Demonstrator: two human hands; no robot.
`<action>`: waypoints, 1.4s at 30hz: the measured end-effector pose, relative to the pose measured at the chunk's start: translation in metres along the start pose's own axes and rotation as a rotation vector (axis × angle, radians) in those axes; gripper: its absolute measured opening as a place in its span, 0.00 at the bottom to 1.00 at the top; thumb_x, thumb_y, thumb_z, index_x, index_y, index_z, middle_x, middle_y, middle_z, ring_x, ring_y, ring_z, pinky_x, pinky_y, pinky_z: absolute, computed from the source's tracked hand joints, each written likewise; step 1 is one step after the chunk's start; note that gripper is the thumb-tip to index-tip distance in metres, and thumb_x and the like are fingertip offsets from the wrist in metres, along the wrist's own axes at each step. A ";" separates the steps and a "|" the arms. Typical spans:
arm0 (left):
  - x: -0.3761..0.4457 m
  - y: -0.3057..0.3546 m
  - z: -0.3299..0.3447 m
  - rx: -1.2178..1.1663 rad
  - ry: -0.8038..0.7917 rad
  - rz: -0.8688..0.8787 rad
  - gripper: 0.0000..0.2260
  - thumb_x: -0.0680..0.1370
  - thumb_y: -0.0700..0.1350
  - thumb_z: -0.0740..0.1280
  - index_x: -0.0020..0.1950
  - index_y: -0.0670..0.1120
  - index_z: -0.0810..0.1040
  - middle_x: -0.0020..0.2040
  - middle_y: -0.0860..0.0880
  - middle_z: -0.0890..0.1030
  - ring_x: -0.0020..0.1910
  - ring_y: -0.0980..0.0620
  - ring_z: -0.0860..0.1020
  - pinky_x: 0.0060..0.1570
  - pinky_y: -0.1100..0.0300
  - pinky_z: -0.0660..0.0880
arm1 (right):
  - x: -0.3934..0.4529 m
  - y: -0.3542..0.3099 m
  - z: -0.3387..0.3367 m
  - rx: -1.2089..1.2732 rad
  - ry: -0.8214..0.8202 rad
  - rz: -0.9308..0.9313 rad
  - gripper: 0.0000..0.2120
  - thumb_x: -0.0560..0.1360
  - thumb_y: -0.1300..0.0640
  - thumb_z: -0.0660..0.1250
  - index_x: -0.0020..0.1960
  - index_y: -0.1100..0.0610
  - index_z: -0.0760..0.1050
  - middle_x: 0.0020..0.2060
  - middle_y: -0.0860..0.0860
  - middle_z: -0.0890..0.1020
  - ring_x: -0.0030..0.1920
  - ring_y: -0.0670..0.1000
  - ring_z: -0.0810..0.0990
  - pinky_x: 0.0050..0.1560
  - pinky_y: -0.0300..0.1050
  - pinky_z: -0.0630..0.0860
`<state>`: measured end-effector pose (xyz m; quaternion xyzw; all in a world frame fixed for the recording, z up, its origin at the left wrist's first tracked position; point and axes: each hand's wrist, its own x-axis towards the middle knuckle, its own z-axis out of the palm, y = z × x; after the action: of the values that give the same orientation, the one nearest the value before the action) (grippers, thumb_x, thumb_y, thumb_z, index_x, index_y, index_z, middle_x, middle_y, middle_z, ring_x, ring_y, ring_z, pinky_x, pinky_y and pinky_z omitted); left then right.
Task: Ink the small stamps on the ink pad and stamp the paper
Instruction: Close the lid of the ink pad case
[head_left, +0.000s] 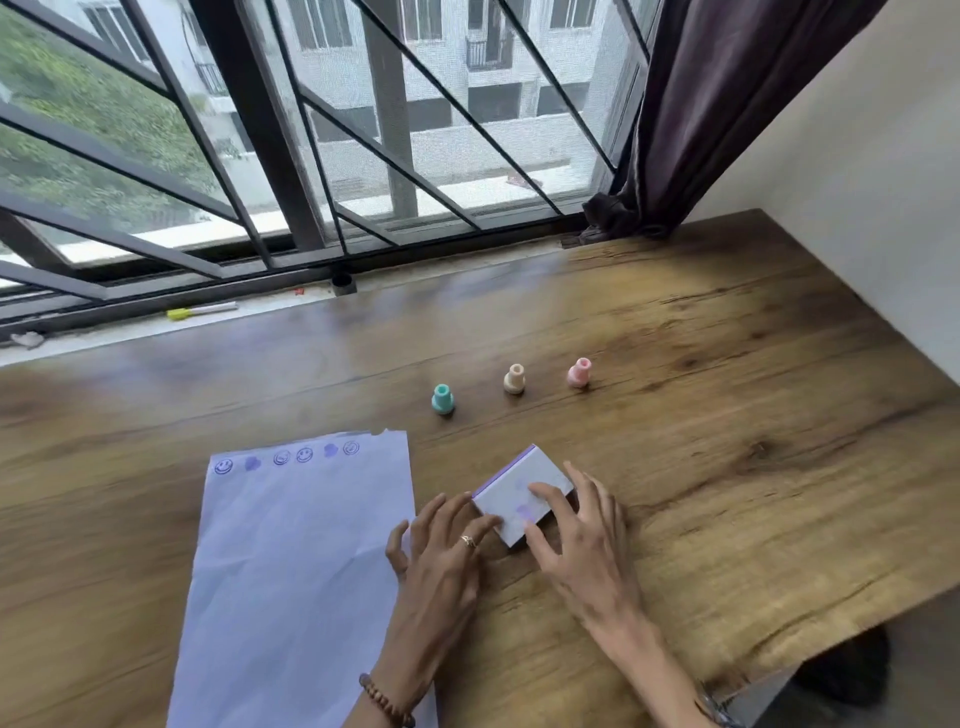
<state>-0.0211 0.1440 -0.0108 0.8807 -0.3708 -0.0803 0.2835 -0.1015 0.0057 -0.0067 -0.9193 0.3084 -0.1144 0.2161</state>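
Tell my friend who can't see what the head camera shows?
Both hands, left and right, rest on a white ink pad beside paper with purple stamps. Three small stamps, teal, beige, pink, stand behind.

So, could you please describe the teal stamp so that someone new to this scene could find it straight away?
On the wooden table, beyond the top edge of the paper, three small stamps stand upright in a row. The teal stamp is the leftmost and closest to the paper. Its neighbours, the beige stamp and the pink stamp, stand farther right.
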 end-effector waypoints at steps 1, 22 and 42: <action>0.002 0.002 0.001 0.018 -0.007 0.026 0.20 0.71 0.37 0.67 0.58 0.57 0.76 0.65 0.52 0.74 0.69 0.56 0.60 0.64 0.52 0.45 | -0.001 0.005 -0.001 -0.020 0.011 0.006 0.17 0.71 0.49 0.69 0.58 0.50 0.75 0.66 0.57 0.73 0.65 0.58 0.70 0.65 0.59 0.69; 0.134 0.087 0.061 0.220 -0.260 0.287 0.21 0.77 0.46 0.57 0.70 0.54 0.60 0.75 0.55 0.60 0.73 0.51 0.54 0.69 0.40 0.40 | 0.078 0.099 -0.042 0.002 0.264 0.337 0.17 0.68 0.54 0.73 0.56 0.54 0.79 0.57 0.60 0.76 0.55 0.62 0.73 0.56 0.54 0.73; -0.100 -0.096 -0.093 -0.007 0.168 -0.346 0.19 0.71 0.33 0.58 0.57 0.45 0.79 0.62 0.45 0.77 0.63 0.53 0.73 0.60 0.59 0.61 | -0.045 -0.122 0.056 -0.057 -0.483 -0.279 0.32 0.68 0.39 0.65 0.68 0.48 0.61 0.72 0.49 0.59 0.72 0.51 0.56 0.73 0.51 0.52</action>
<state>-0.0015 0.3083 0.0055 0.9340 -0.1884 -0.0552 0.2985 -0.0544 0.1390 -0.0026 -0.9592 0.1218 0.0880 0.2395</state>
